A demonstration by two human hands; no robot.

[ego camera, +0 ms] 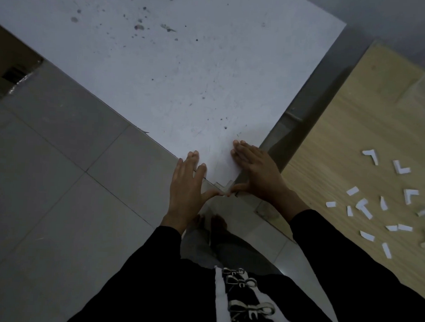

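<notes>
A large pale tile (176, 81) with dark specks lies on the floor, its near corner pointing toward me. My left hand (187, 184) lies flat with straight fingers over the tile's left edge near that corner. My right hand (257, 172) lies flat on the tile beside its right edge. Both thumbs stretch inward and nearly meet at a small white cross-shaped spacer (226, 185) sitting at the tile's corner.
Grey floor tiles (60, 166) lie to the left. A wooden board (353, 147) on the right carries several loose white spacer pieces (365, 209). A grey strip (313, 111) runs between board and tile. My bare feet (211, 225) stand just behind the corner.
</notes>
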